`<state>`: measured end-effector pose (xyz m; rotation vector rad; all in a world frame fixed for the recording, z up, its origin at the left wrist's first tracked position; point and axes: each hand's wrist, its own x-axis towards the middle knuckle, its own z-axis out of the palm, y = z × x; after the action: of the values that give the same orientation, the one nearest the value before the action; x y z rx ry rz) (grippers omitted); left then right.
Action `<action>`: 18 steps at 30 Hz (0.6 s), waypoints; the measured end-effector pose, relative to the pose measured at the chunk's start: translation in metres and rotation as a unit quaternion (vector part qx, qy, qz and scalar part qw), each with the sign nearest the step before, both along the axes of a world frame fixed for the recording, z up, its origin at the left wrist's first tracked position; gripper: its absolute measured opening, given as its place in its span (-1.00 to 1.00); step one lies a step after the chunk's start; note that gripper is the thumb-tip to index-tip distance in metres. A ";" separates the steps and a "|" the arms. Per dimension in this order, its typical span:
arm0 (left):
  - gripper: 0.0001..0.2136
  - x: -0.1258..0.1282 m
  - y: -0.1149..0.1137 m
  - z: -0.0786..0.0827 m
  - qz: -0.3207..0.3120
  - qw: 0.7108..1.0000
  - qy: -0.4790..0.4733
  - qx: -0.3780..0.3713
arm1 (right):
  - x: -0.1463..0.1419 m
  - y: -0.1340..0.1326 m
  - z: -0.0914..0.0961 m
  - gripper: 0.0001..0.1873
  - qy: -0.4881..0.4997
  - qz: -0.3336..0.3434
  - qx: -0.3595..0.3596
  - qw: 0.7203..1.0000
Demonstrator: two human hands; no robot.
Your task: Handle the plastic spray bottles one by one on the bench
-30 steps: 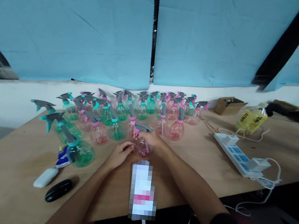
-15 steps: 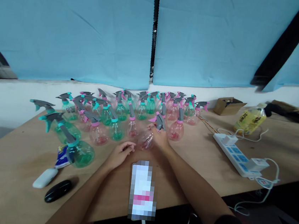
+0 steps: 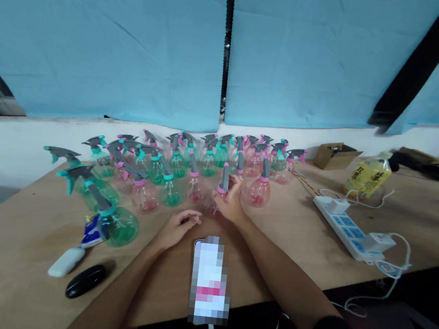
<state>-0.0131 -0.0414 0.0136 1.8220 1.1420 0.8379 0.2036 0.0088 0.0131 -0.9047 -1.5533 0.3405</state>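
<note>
My right hand [image 3: 232, 204] is wrapped round a small pink spray bottle [image 3: 218, 198] with a grey trigger head, standing it upright at the front of a crowd of several pink and green spray bottles [image 3: 171, 172] on the wooden table [image 3: 294, 230]. My left hand [image 3: 177, 228] rests on the table just left of it, fingers loosely curled, holding nothing. A phone [image 3: 210, 279] lies between my forearms near the table's front edge.
A larger green spray bottle [image 3: 117, 222] lies at the left beside a white case [image 3: 67, 261] and a black mouse-like object [image 3: 85, 280]. A white power strip [image 3: 350, 228] with cables, a yellow bottle [image 3: 367, 177] and a cardboard box [image 3: 336, 155] sit at the right.
My right hand carried the pink bottle away from my left hand, forward and slightly right, tipping it and then setting it upright among the others. My left hand stayed in place.
</note>
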 end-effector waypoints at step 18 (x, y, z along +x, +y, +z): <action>-0.67 -0.001 0.001 -0.001 0.005 0.999 0.034 0.017 | -0.005 0.007 -0.007 -0.45 -0.136 -0.162 -0.033 0.977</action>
<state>-0.0137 -0.0406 0.0122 1.8864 1.1878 0.8117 0.1986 0.0158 0.0059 -1.2769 -1.6141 0.0341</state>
